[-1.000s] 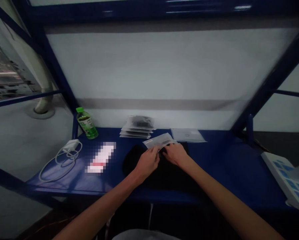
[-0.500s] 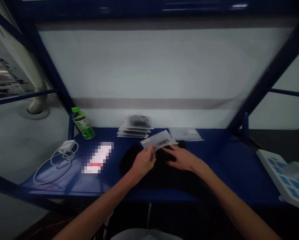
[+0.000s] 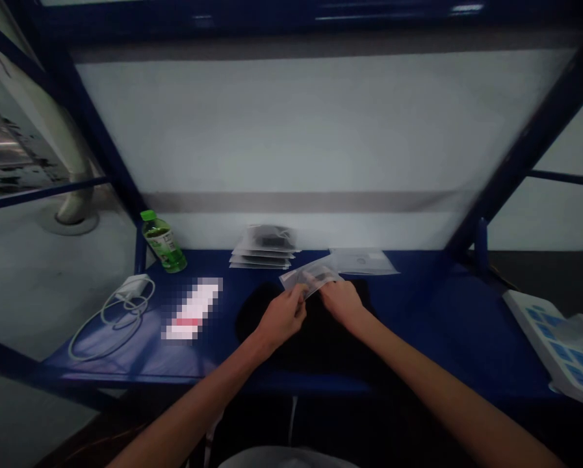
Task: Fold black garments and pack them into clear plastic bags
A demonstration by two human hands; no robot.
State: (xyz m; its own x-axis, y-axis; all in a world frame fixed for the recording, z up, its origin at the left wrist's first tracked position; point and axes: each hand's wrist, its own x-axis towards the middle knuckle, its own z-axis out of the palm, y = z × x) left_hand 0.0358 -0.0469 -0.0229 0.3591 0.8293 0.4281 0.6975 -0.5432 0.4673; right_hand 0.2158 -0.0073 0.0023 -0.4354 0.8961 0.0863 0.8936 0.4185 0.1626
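Observation:
A clear plastic bag (image 3: 291, 276) is held tilted over a black cloth-like item (image 3: 330, 338) on the blue table. My left hand (image 3: 286, 315) pinches the bag's near edge between thumb and fingers. Against the bag's right side, my right hand (image 3: 342, 302) is closed, with a finger showing through or over the clear film. Whether that finger is inside the bag I cannot tell. Behind the left hand stands a stack of clear bags with dark contents (image 3: 266, 247). A flat clear bag (image 3: 366, 261) lies at the back, just beyond the right hand.
On the left stand a green drink bottle (image 3: 164, 244) and a white charger with coiled cable (image 3: 132, 286). A pixelated pale item (image 3: 194, 309) lies nearby. At the far right is a white tray with blue compartments (image 3: 559, 344). Blue frame bars (image 3: 101, 143) flank the table.
My right hand has moved left onto the bag, and its spread fingers have closed there. The bag has shifted slightly, while my left hand keeps its pinch.

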